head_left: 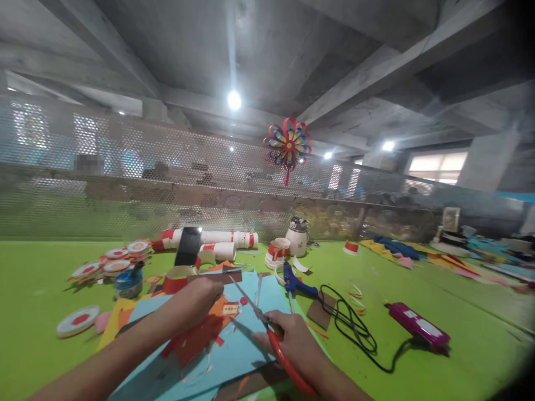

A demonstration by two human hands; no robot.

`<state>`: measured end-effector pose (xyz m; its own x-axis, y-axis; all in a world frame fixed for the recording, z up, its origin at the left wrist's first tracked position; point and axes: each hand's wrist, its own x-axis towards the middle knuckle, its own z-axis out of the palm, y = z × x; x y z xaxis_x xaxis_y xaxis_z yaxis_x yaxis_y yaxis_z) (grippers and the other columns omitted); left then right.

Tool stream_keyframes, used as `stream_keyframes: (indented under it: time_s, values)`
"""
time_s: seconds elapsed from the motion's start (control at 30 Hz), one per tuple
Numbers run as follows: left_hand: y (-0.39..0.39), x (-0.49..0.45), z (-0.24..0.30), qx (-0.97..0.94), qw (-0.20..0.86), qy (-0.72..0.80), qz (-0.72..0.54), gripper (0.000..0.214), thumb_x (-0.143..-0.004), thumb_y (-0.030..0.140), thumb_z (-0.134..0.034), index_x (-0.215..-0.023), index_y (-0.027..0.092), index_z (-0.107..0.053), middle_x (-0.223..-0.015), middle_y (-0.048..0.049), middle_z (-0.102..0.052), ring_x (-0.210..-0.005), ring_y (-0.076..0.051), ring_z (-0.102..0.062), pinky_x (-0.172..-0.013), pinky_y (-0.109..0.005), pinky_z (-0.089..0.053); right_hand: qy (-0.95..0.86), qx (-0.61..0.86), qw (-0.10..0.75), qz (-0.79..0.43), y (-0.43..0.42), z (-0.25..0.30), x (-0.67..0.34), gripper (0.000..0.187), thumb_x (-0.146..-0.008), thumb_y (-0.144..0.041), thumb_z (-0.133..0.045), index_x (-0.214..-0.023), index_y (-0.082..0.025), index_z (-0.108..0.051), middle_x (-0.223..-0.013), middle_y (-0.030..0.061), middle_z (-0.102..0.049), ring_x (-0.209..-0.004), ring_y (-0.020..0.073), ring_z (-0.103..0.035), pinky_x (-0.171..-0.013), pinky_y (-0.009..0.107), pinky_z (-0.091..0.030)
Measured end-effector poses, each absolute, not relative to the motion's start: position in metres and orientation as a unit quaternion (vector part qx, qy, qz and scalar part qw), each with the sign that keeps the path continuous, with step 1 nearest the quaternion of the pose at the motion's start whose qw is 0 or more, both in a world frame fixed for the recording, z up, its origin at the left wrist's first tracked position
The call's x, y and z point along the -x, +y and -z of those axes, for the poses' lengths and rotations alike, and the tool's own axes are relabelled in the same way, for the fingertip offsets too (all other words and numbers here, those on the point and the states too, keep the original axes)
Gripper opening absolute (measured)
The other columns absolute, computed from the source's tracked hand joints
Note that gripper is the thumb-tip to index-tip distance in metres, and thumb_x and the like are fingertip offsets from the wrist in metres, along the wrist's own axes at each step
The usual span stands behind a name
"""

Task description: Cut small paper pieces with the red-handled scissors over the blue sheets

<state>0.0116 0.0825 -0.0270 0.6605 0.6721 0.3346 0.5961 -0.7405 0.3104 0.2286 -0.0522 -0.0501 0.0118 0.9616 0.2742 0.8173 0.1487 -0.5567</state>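
a grey beamed ceiling [200, 50] fills the top, a lamp [234, 100] glowing at upper centre. a perforated screen [188, 161] crosses mid-frame, a bright window [438, 166] at right.

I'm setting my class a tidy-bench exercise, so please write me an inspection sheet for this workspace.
Surface: green tabletop, crowded around the hands.
Job's things: red-handled scissors, light-blue paper, orange paper pieces.
Clutter: blue glue gun, white-and-red tubes, blue jar.
Hands: right hand grips the scissors; left hand near the orange pieces, its hold unclear.
Cables: black cable, loosely looped beside the magenta device.
Surroundings: perforated screen, flower-shaped decoration, lit ceiling lamps.
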Motion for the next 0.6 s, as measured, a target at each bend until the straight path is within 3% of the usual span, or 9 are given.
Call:
stream_keyframes:
  time_s: [0.1,0.13,0.23,0.33,0.4,0.5,0.6]
  values:
    - [0.067,-0.008,0.01,-0.902,0.123,0.342,-0.235,0.022,-0.078,0.017,-0.039,-0.074,0.018,-0.06,-0.064,-0.0013,-0.062,-0.059,-0.014,-0.056,-0.057,-0.024,-0.037,-0.676,0.644,0.333,-0.133,-0.046,0.05,-0.232,0.022,-0.084,-0.033,-0.063,-0.092,-0.013,-0.067,-0.068,-0.0012,-0.066,-0.059,0.0138,-0.06,-0.056,0.025,-0.046]
    - [0.06,-0.008,0.006,-0.879,0.198,0.345,-0.264,0.02,-0.08,0.021,-0.04,-0.076,0.017,-0.06,-0.065,-0.0017,-0.063,-0.059,-0.015,-0.058,-0.056,-0.024,-0.039,-0.671,0.643,0.341,-0.143,-0.044,0.048,-0.233,0.02,-0.087,-0.031,-0.061,-0.096,-0.013,-0.064,-0.072,-0.0018,-0.065,-0.059,0.0126,-0.061,-0.058,0.027,-0.049]
    - [0.035,-0.011,0.001,-0.829,0.277,0.357,-0.329,0.018,-0.08,0.027,-0.044,-0.071,0.017,-0.056,-0.062,-0.0011,-0.062,-0.058,-0.015,-0.058,-0.055,-0.025,-0.04,-0.663,0.621,0.375,-0.184,-0.041,0.034,-0.23,0.018,-0.092,-0.03,-0.056,-0.097,-0.014,-0.062,-0.084,-0.0001,-0.066,-0.062,0.0113,-0.062,-0.057,0.026,-0.052]
    - [0.008,-0.018,0.002,-0.852,0.174,0.344,-0.353,0.016,-0.081,0.022,-0.045,-0.07,0.019,-0.056,-0.062,-0.0009,-0.061,-0.059,-0.015,-0.055,-0.057,-0.026,-0.038,-0.658,0.582,0.425,-0.219,-0.047,0.014,-0.215,0.019,-0.089,-0.031,-0.059,-0.098,-0.013,-0.06,-0.068,-0.0048,-0.058,-0.053,0.0096,-0.057,-0.051,0.024,-0.049]
    - [-0.006,-0.024,0.005,-0.872,0.102,0.322,-0.355,0.014,-0.081,0.017,-0.043,-0.072,0.019,-0.054,-0.066,-0.002,-0.06,-0.061,-0.016,-0.053,-0.058,-0.027,-0.038,-0.65,0.549,0.459,-0.255,-0.052,0.002,-0.201,0.033,-0.084,-0.038,-0.063,-0.103,-0.013,-0.058,-0.053,-0.0093,-0.047,-0.044,0.0093,-0.05,-0.045,0.022,-0.045]
    - [-0.017,-0.029,0.01,-0.881,-0.003,0.296,-0.37,0.013,-0.08,0.012,-0.042,-0.074,0.019,-0.052,-0.071,-0.0048,-0.059,-0.063,-0.017,-0.053,-0.057,-0.028,-0.037,-0.64,0.505,0.497,-0.297,-0.059,-0.008,-0.182,0.037,-0.083,-0.046,-0.058,-0.099,-0.013,-0.058,-0.056,-0.0067,-0.05,-0.047,0.0105,-0.051,-0.047,0.024,-0.046]
    - [-0.02,-0.029,0.016,-0.876,-0.021,0.284,-0.389,0.014,-0.081,0.01,-0.042,-0.076,0.02,-0.051,-0.07,-0.0043,-0.057,-0.062,-0.017,-0.054,-0.056,-0.027,-0.038,-0.629,0.481,0.528,-0.308,-0.063,-0.013,-0.175,0.036,-0.08,-0.044,-0.062,-0.098,-0.014,-0.058,-0.06,-0.0054,-0.053,-0.053,0.0119,-0.053,-0.052,0.025,-0.047]
